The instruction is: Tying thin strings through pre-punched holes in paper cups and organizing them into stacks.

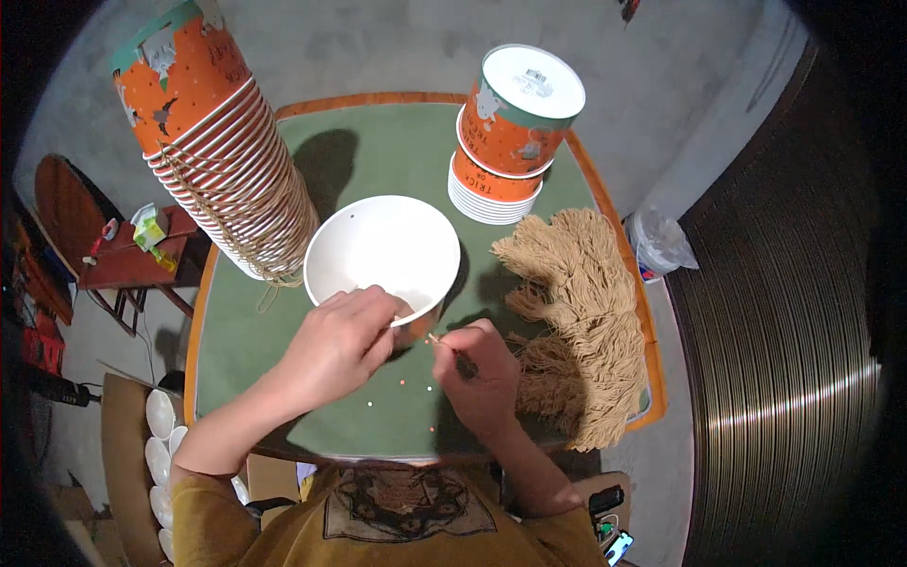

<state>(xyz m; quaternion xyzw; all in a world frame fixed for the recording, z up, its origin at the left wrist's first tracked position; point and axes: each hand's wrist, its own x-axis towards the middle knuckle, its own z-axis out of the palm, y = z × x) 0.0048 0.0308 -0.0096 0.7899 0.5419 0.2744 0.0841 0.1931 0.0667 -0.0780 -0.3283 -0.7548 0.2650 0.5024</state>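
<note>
bowl (383, 248) at frame centre, on green table (378, 151). left hand (345, 340) grips its near rim, fingers closed on it. right hand (477, 370) pinches a string (440, 341) end just beside the rim. judgement: steady bowl, keep string taut. string pile (581, 321) right; cup stacks (227, 151) above.

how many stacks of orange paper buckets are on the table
2: a tall leaning stack at the back left, and a shorter upside-down stack at the back right. One separate bucket sits by the hands.
</note>
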